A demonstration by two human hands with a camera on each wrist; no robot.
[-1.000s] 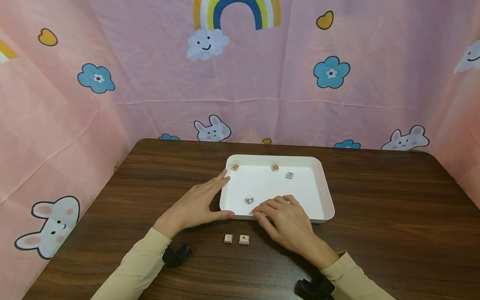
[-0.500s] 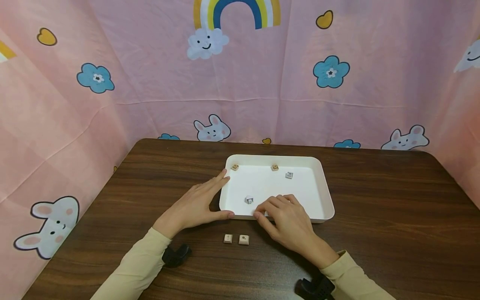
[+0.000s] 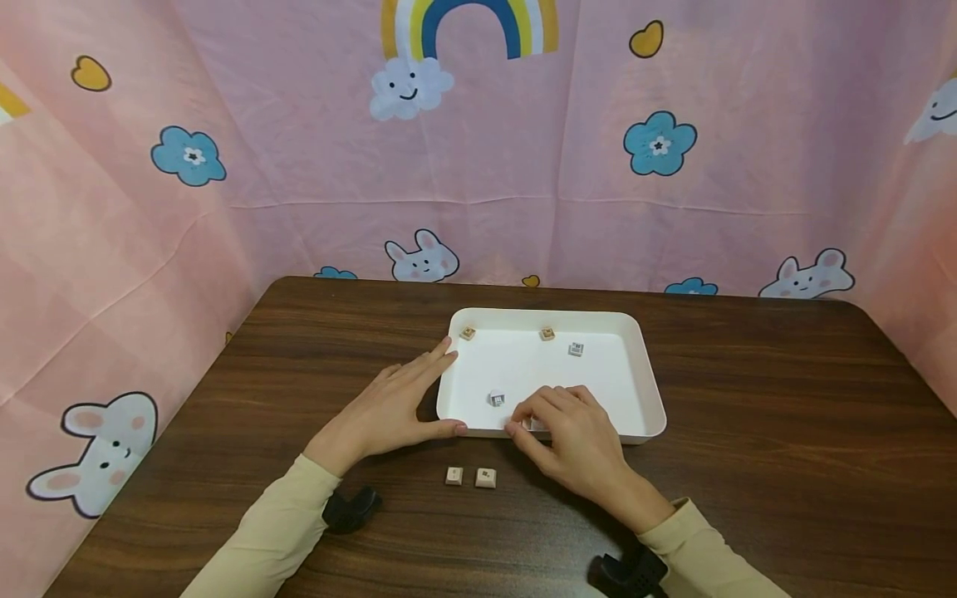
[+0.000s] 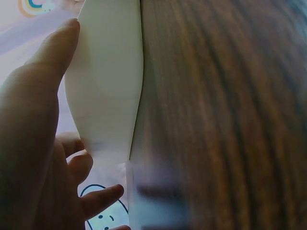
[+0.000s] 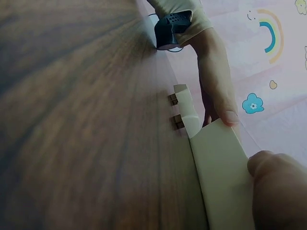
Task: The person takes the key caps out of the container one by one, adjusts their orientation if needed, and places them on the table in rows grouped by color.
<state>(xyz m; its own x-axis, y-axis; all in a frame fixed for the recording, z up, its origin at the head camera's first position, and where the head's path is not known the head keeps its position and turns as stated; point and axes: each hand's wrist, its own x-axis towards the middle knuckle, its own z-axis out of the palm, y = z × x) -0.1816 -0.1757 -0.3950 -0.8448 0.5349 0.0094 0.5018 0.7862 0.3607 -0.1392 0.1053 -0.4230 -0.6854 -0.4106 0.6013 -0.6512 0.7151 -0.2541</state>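
A white tray [image 3: 613, 374] lies on the table. My left hand [image 3: 396, 407] is at its left front corner, with extended fingers along the left side and the thumb on the front rim. In the left wrist view that thumb [image 4: 62, 48] lies against the tray wall. My right hand [image 3: 576, 436] is over the front rim, its fingers curled and thumb close to the index finger. A small pale keycap [image 3: 534, 423] shows partly between them, mostly hidden. Loose in the tray are a grey-white keycap [image 3: 497, 399], another grey one [image 3: 576, 350] and two tan keycaps [image 3: 547, 333].
Two cream keycaps, one on the left [image 3: 453, 476] and one on the right [image 3: 486, 478], sit upright on the dark wooden table [image 3: 785, 432] before the tray. A pink patterned cloth [image 3: 508, 149] hangs behind the table. Black wrist cameras are strapped below both sleeves.
My right fingertips have shifted slightly right and drawn back along the front of the tray, and the gap by the thumb shows more. The left hand and the loose keycaps stay put.
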